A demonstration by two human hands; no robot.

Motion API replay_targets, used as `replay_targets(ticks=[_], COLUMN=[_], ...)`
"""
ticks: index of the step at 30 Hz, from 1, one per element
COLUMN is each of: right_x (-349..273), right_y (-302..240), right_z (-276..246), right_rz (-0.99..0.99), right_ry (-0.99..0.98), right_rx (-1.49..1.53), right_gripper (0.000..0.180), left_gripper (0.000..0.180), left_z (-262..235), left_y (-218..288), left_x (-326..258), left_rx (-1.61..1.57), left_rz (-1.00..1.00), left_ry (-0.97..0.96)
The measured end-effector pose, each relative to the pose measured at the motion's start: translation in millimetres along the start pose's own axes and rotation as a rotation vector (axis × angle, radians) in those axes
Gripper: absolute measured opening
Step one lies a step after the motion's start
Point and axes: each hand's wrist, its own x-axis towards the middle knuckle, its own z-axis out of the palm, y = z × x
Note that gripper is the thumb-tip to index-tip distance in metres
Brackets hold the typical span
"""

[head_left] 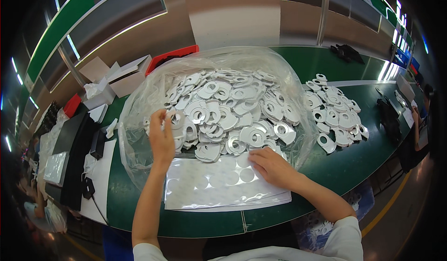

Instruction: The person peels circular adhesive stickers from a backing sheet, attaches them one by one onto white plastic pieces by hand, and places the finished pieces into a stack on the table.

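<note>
My left hand [162,140] is at the left edge of a heap of white plastic parts [228,107], its fingers closed on one flat white ring-shaped part [176,120]. The heap lies on a clear plastic bag [139,107] spread open on the table. In front of it is a stack of shiny sheets [214,184] marked with rows of round shapes. On the upper right of the top sheet rests my right hand [272,167], fingers bent and drawn together at the tips. Whatever is under those fingertips is too small to make out.
A smaller pile of the same parts [335,112] lies right of the bag on the green table [321,168]. White boxes [128,77] and a red tray [172,58] stand at the back left. A black box [98,143] is at the left, and dark cloth [347,53] lies far right.
</note>
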Motion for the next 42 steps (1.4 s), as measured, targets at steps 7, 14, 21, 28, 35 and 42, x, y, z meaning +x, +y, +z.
replay_targets(ticks=[7, 14, 21, 28, 35, 42], right_x=[16.8, 16.7, 20.5, 24.5, 14.8, 9.5], right_y=[2.5, -1.6, 19.7, 40.0, 62.3, 56.3], right_z=[19.6, 20.5, 19.0, -24.0, -54.8, -70.0], right_rz=[0.013, -0.057, -0.030, 0.134, 0.383, 0.349], right_ry=[0.074, 0.199, 0.154, 0.384, 0.132, -0.170], right_rx=[-0.194, -0.032, 0.187, 0.234, 0.196, 0.094], right_gripper=[0.031, 0.021, 0.016, 0.013, 0.011, 0.015], left_gripper=[0.053, 0.049, 0.046, 0.037, 0.025, 0.014], left_z=[20.2, 15.2, 31.2, 28.0, 115.0, 145.1], left_y=[66.7, 74.8, 93.1, 103.5, 96.9, 74.7], left_x=[-92.8, -144.9, -156.4, -116.1, -77.4, -74.2], left_rx=[-0.011, 0.148, 0.178, 0.015, 0.157, 0.089], left_rz=[0.527, 0.727, 0.770, 0.564, 0.514, 0.687], left_ry=[-0.856, -0.945, -0.866, -1.138, -0.849, -0.644])
